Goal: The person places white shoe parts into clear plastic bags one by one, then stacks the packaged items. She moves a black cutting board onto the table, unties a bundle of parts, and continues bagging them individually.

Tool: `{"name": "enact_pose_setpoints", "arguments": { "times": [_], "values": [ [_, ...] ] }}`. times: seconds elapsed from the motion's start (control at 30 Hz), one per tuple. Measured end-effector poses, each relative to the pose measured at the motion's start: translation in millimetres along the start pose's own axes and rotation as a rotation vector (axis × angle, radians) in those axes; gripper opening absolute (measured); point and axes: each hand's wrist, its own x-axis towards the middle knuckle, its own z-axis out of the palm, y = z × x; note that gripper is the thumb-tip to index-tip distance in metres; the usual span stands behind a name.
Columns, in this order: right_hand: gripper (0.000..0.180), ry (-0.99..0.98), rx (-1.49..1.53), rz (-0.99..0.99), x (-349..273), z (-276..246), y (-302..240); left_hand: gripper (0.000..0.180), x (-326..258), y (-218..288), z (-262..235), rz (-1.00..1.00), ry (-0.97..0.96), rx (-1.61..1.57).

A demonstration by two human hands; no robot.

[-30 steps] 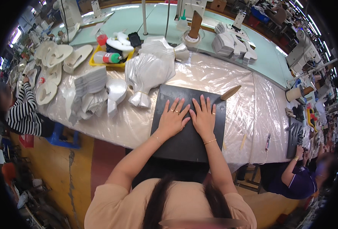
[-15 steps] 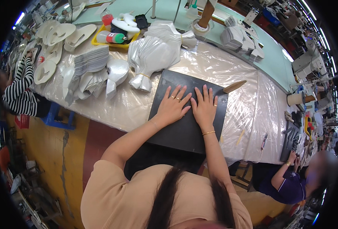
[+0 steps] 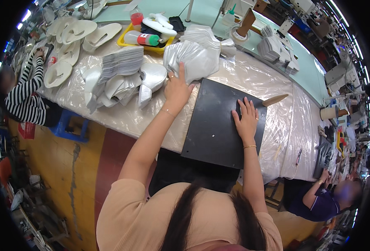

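A flat black board [image 3: 210,113] lies on the plastic-covered table in front of me, with a small white speck on it. My right hand [image 3: 246,119] rests flat on the board's right side, fingers stretched out. My left hand [image 3: 178,90] reaches past the board's far left corner, over the near, narrow end of a stack of silvery-white cut pieces [image 3: 191,58]. Its index finger is extended and its thumb stands apart; the hand hides the narrow end of the stack. A brown, pointed, flat piece [image 3: 275,99] sticks out at the board's far right corner.
Further stacks of silvery pieces [image 3: 122,65] and cream shoe-shaped pieces [image 3: 103,35] lie left. Behind stands a yellow tray [image 3: 128,39] with bottles. A pen [image 3: 298,157] lies right. People in a striped sleeve [image 3: 24,94] and a purple shirt [image 3: 318,205] work at either side.
My left hand has lifted off the board and moved left and away to the stack of silvery pieces. My right hand remains on the board. The view has shifted slightly.
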Motion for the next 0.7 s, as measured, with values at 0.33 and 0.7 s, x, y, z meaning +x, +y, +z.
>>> {"name": "enact_pose_setpoints", "arguments": {
  "times": [0.33,0.7],
  "values": [
    [0.049,0.036,0.039,0.011,-0.5,2.3,0.8,0.127,52.7,-1.3,-21.3,-0.086,-0.381,-0.165],
    [0.047,0.082,0.077,0.010,-1.9,3.5,4.9,0.102,-3.0,15.0,-95.6,-0.111,-0.341,-1.160]
  ]
}}
